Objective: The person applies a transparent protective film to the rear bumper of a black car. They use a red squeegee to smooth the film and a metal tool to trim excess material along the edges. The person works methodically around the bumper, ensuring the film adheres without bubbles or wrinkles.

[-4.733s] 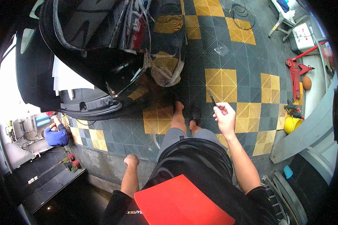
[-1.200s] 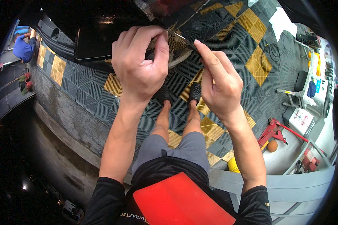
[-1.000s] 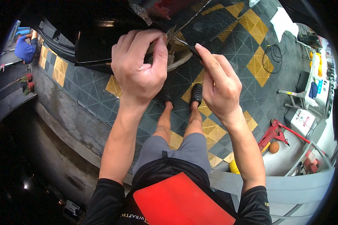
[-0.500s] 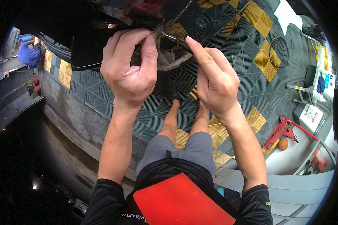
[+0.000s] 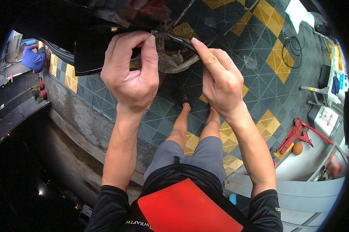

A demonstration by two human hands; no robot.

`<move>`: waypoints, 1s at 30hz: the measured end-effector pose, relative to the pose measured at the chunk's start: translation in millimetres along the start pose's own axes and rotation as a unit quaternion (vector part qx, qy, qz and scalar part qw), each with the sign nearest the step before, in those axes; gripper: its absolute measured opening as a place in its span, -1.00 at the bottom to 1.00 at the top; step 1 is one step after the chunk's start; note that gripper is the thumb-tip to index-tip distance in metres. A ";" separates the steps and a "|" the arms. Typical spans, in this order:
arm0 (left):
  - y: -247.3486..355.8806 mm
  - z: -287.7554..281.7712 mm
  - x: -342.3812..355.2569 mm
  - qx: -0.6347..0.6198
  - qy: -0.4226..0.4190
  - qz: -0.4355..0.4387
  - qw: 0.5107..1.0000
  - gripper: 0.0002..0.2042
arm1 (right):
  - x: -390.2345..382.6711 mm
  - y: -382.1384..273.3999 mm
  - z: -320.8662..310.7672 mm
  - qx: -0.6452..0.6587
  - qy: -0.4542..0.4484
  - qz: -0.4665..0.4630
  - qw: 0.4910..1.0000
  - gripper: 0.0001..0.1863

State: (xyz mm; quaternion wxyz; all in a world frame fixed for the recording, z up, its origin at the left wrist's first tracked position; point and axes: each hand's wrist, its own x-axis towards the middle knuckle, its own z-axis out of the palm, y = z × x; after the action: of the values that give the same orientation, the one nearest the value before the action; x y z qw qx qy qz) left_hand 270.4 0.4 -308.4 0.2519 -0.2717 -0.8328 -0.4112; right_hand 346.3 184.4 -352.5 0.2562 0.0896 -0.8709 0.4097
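I see crumpled, cloudy film [image 5: 174,62] by car [image 5: 91,54]; left hand [image 5: 132,73] pinching it, right hand [image 5: 222,79] gripping dark tool [image 5: 183,41], perhaps knife.

Ribbed floor tiles [image 5: 252,63], dark grey with yellow squares among them, spread across the middle; a white sheet [image 5: 298,16] shows at upper right, with a loose coil of black cable [image 5: 284,50] below it; farther right stand a grey metal stand [image 5: 317,91] and, near its foot, a white box [image 5: 324,120]; below these is a red floor jack [image 5: 296,135] with a long handle, an orange-brown ball [image 5: 297,148] just beside it; a curved grey frame [image 5: 286,191] crosses the lower right, a light blue cylinder [image 5: 232,198] near its left end; at far left are a co-worker [image 5: 33,60] in blue and, lower, two red pots [image 5: 43,94]; a small bright light [image 5: 40,192] shines at lower left.
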 end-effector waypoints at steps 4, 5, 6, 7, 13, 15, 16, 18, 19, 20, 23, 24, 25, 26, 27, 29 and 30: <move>-0.4 -1.6 0.1 0.002 -0.004 -0.003 1.000 -0.90 | -3.5 0.0 1.5 -0.002 0.000 0.021 1.000 -0.36; -0.9 -2.1 0.3 0.003 -0.006 0.000 1.000 -0.90 | -3.5 -0.2 1.8 -0.001 0.000 0.027 1.000 -0.37; -1.4 -2.7 0.4 0.006 -0.008 0.001 1.000 -0.90 | -3.4 -0.6 2.1 0.004 0.004 0.031 1.000 -0.38; -1.9 -2.8 0.6 0.004 -0.008 0.009 1.000 -0.90 | -2.9 -1.1 2.5 0.002 0.004 0.029 1.000 -0.38; 2.2 -5.0 1.3 -0.005 -0.021 -0.023 1.000 -0.89 | -6.3 -8.2 -0.4 0.011 0.016 0.027 0.999 -0.41; 5.8 -7.2 3.6 -0.011 -0.030 -0.052 0.998 -0.88 | -12.4 -12.7 -3.3 0.033 0.013 0.039 0.999 -0.42; 6.7 -9.2 5.9 0.006 -0.051 -0.053 0.997 -0.87 | -15.9 -15.5 -3.7 0.041 0.021 0.044 0.998 -0.43; 7.9 -12.7 10.7 0.026 -0.092 -0.051 0.994 -0.85 | -23.5 -22.8 -2.6 0.054 0.032 0.051 0.997 -0.45; 9.1 -12.8 11.6 0.040 -0.095 -0.058 0.993 -0.85 | -28.1 -29.2 -1.6 0.088 0.036 0.086 0.992 -0.49; 10.0 -12.3 12.5 0.052 -0.098 -0.066 0.992 -0.85 | -30.8 -34.0 2.9 0.116 0.053 0.099 0.987 -0.52; 12.0 -9.9 15.0 0.049 -0.087 -0.093 0.991 -0.85 | -41.4 -61.1 15.3 0.268 0.060 0.273 0.922 -0.64; 12.5 -9.3 15.9 0.042 -0.080 -0.102 0.991 -0.84 | -43.8 -69.3 19.5 0.346 0.057 0.340 0.873 -0.66; 12.9 -8.8 16.8 0.039 -0.078 -0.106 0.990 -0.85 | -44.1 -74.8 26.4 0.373 0.072 0.355 0.854 -0.65; 13.9 -8.9 17.4 0.036 -0.077 -0.111 0.990 -0.85 | -44.0 -79.8 32.4 0.399 0.087 0.370 0.835 -0.65; 14.9 -9.2 17.6 0.032 -0.074 -0.117 0.990 -0.85 | -42.8 -82.8 38.4 0.404 0.094 0.372 0.830 -0.66; 17.1 -11.8 17.9 0.030 -0.079 -0.160 0.983 -0.86 | -39.2 -87.6 47.3 0.402 0.111 0.356 0.836 -0.66; 17.9 -12.6 17.7 0.022 -0.080 -0.178 0.981 -0.86 | -37.0 -88.7 50.7 0.395 0.113 0.345 0.844 -0.66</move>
State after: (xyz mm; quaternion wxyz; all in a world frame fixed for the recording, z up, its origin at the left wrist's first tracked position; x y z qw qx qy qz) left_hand 271.9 3.6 -280.4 0.1134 -0.1452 -0.8943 -0.4078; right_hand 391.4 86.4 -339.5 0.1377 -0.1702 -0.5753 0.7881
